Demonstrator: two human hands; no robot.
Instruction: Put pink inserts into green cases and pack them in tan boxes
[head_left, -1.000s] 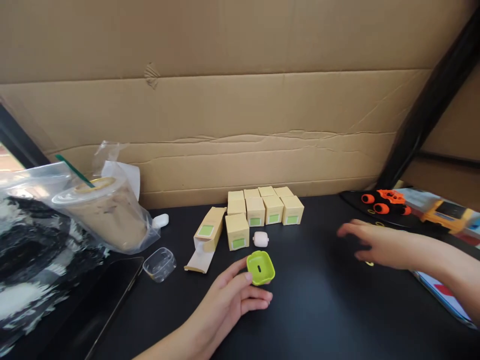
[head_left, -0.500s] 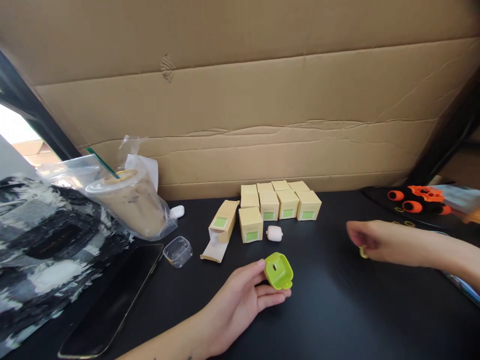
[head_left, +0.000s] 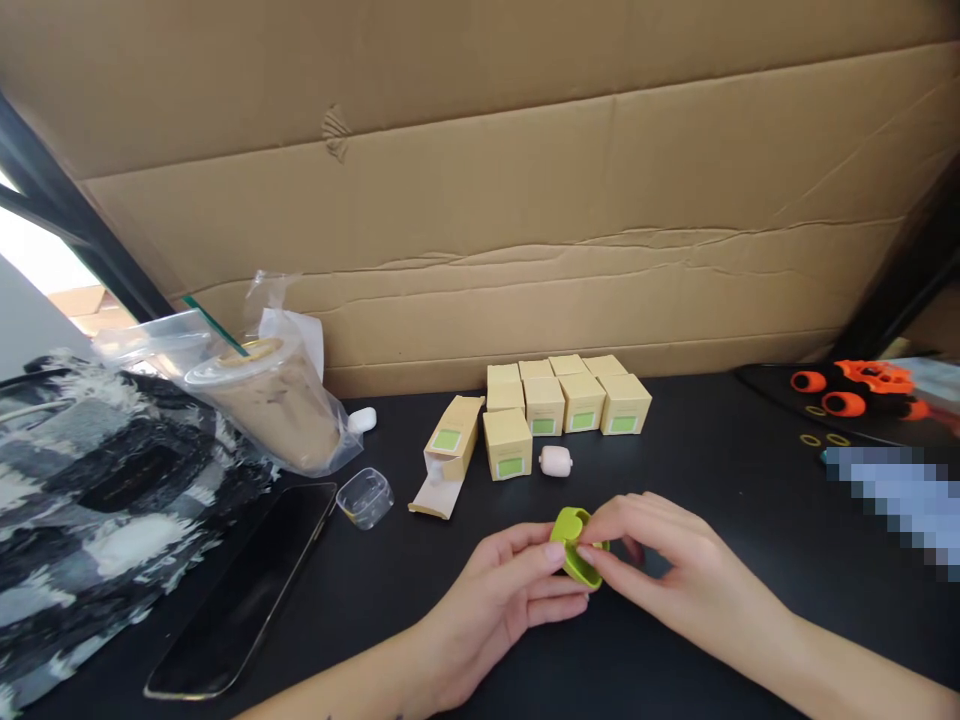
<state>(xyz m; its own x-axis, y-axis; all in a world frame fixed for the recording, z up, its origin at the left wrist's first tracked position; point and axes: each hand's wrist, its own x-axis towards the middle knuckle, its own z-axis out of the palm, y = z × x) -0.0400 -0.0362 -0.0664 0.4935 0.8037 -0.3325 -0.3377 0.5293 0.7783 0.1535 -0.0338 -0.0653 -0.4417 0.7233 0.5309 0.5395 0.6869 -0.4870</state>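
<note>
My left hand is closed around a small lime-green hollow case, thumb on its near rim and fingers underneath. Its open side is turned toward my right hand. Thumb and index finger of that hand pinch together inside the case, on a small yellow ring that their tips mostly hide. Just beyond the hands lies a small pale pink rounded block. Behind it a light yellow box with a green label stands in front of several similar boxes.
An opened yellow box lies on its side, flap forward. To the left are a clear plastic cup, a phone, a bagged iced drink and a white case. Yellow rings and orange-wheeled parts lie right.
My right hand has come in from the right with the small yellow ring and now reaches into the green case. My left hand has turned the case toward it.
</note>
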